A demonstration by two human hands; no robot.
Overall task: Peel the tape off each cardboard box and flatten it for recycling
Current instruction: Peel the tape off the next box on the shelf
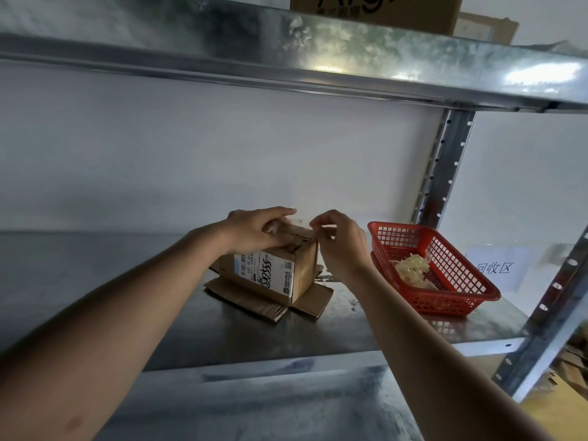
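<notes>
Peeling is under way on a small brown cardboard box with a white shipping label (270, 272), which stands on the galvanised metal shelf (127, 281) with its bottom flaps splayed flat beneath it. The left hand (254, 230) lies over the box top, fingers mostly straight and pressing down to steady it. The right hand (340, 240) is at the top right edge, thumb and fingertips pinched together on what looks like a strip of clear tape (313, 229), though the tape itself is almost too faint to make out.

Just to the right sits a red plastic mesh basket (471, 297) holding a pale crumpled wad of stripped tape (410, 268).

Risks from here, as I judge them: the tape may snap short if pulled at a sharp angle, leaving a remnant stuck down. A hard tug could also rip the paper face off the cardboard, or slide the light box along the smooth shelf if the left hand's pressure eases. Loose sticky tape may cling to the fingers instead of dropping into the basket.
</notes>
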